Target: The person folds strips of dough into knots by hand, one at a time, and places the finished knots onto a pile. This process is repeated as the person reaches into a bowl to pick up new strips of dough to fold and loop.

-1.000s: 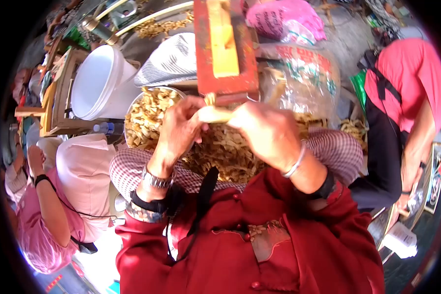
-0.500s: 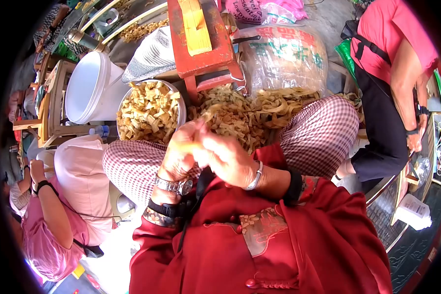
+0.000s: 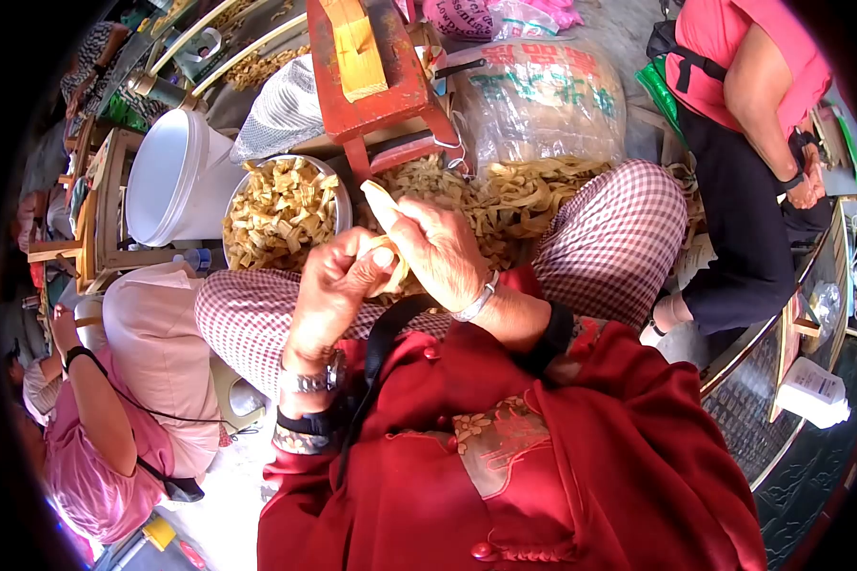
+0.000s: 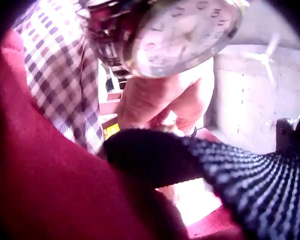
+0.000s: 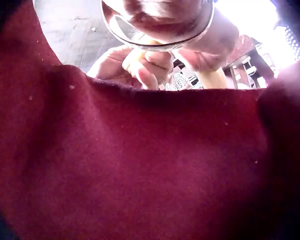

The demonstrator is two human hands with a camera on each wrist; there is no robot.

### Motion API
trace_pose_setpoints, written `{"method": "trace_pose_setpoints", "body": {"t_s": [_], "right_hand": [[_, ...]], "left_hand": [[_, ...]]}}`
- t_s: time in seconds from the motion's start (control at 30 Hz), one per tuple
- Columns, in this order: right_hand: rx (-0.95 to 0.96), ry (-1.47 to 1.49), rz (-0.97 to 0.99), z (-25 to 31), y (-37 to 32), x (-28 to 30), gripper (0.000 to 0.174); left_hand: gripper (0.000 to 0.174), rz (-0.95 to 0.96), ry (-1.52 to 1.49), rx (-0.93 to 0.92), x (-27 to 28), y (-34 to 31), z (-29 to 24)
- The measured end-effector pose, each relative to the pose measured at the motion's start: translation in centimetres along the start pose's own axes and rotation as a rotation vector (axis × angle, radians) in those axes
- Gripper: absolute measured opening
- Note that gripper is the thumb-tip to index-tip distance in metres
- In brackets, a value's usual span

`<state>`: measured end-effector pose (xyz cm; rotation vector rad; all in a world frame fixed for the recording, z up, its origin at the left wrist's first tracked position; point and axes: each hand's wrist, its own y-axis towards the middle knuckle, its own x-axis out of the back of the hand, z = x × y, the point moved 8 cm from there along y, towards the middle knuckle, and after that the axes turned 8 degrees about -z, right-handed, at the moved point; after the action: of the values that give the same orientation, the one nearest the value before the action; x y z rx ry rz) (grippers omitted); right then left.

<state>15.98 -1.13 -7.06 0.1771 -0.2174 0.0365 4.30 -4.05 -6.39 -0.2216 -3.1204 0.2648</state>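
Note:
In the head view, a pale yellow, flat, leaf-like strip (image 3: 381, 204) is held between both hands, over the lap. My left hand (image 3: 331, 285) pinches its lower part between thumb and fingers, where the strip bends in a loop. My right hand (image 3: 440, 255) grips it from the other side, and one end sticks up past the fingers. Beyond them lies a heap of similar loose strips (image 3: 519, 195). A round metal basin (image 3: 344, 205) full of short folded pieces (image 3: 281, 214) stands to the left. The wrist views show the hands partly, behind a watch (image 4: 190, 37) and a bangle (image 5: 157, 46).
A red wooden bench (image 3: 376, 119) with a yellow wood block (image 3: 360, 71) on it stands ahead. Next to it is a clear plastic sack (image 3: 548, 109). A white bucket (image 3: 167, 181) is at the left. People sit at the left and right.
Both hands have come back from before the red bench toward the lap. The strip, earlier stretched between them, is now bent, with one end pointing up. The head view has shifted.

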Motion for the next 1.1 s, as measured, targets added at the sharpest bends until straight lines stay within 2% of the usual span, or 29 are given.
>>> {"method": "trace_pose_setpoints", "body": {"t_s": [0.03, 0.07, 0.1, 0.17, 0.2, 0.27, 0.3, 0.33, 0.37, 0.4, 0.47, 0.5, 0.57, 0.63, 0.73, 0.83, 0.87, 0.97, 1.0, 1.1], "right_hand": [[-0.100, -0.007, 0.032, -0.7, -0.1, -0.2, 0.025], [-0.137, 0.134, 0.082, -1.9, -0.4, -0.9, 0.032], [-0.080, 0.160, 0.123, -2.1, -0.5, -1.3, 0.032], [0.034, 0.212, 0.209, -2.2, -1.0, -2.0, 0.033], [0.048, 0.201, 0.269, -1.6, -1.0, -1.8, 0.039], [-0.159, 0.262, 0.394, -0.3, -1.2, -1.1, 0.042], [-0.261, 0.291, 0.456, -0.1, -1.6, -1.2, 0.044], [-0.174, 0.398, 0.372, 0.2, -1.7, -1.2, 0.038], [-0.103, 0.345, 0.346, 0.7, -1.5, -1.0, 0.035], [-0.031, 0.296, 0.323, 1.1, -1.4, -0.7, 0.031], [0.102, 0.300, 0.296, 2.1, -1.3, -0.1, 0.022], [0.154, 0.291, 0.302, 2.2, -1.2, -0.2, 0.024], [0.076, 0.295, 0.322, 1.6, -1.3, -0.2, 0.026], [-0.004, 0.350, 0.324, 1.4, -1.3, 0.1, 0.027], [-0.068, 0.392, 0.335, 1.1, -1.4, 0.4, 0.028], [-0.157, 0.386, 0.348, -0.1, -1.6, 0.0, 0.028], [-0.164, 0.423, 0.322, -0.4, -1.7, -0.1, 0.027], [-0.147, 0.366, 0.312, 0.2, -1.6, -0.2, 0.023], [-0.058, 0.363, 0.308, 0.4, -1.4, -0.4, 0.019], [-0.077, 0.303, 0.200, 0.1, -1.4, -0.2, 0.019]], "left_hand": [[0.022, -0.134, 0.380, -0.234, 0.5, -0.2, -1.9], [0.016, -0.211, 0.660, -0.610, -0.1, -1.0, -4.6], [0.012, -0.247, 0.722, -0.633, -0.6, -1.6, -5.5], [0.012, -0.252, 0.660, -0.578, -1.2, -2.0, -5.9], [0.012, -0.228, 0.645, -0.552, -1.1, -2.0, -5.5], [0.012, -0.181, 0.614, -0.503, -0.7, -1.9, -4.2], [0.011, -0.191, 0.452, -0.377, -0.1, -1.6, -3.1], [0.011, -0.202, 0.290, -0.251, 0.5, -1.4, -2.0], [0.011, -0.215, 0.131, -0.125, 1.1, -1.4, -0.8], [0.010, -0.199, -0.064, -0.159, 0.9, -1.2, -1.0], [0.015, -0.174, -0.321, -0.033, 0.4, -1.2, -0.5], [0.019, -0.145, -0.405, 0.027, 0.1, -1.2, -0.5], [0.029, -0.014, -0.577, 0.007, -0.1, -0.9, 0.1], [0.036, -0.005, -0.660, 0.027, -0.8, -1.4, -0.6], [0.037, 0.079, -0.545, 0.019, -1.6, -1.8, -1.3], [0.036, -0.128, -0.148, -0.075, -0.7, -1.9, -1.3], [0.035, -0.100, 0.179, -0.289, -0.7, -1.9, -2.7], [0.039, -0.170, 0.363, -0.422, -1.0, -2.0, -3.8], [0.037, -0.172, 0.357, -0.430, -1.2, -1.8, -3.7], [0.039, -0.129, -0.007, -0.196, -1.2, -1.4, -1.9]]}}
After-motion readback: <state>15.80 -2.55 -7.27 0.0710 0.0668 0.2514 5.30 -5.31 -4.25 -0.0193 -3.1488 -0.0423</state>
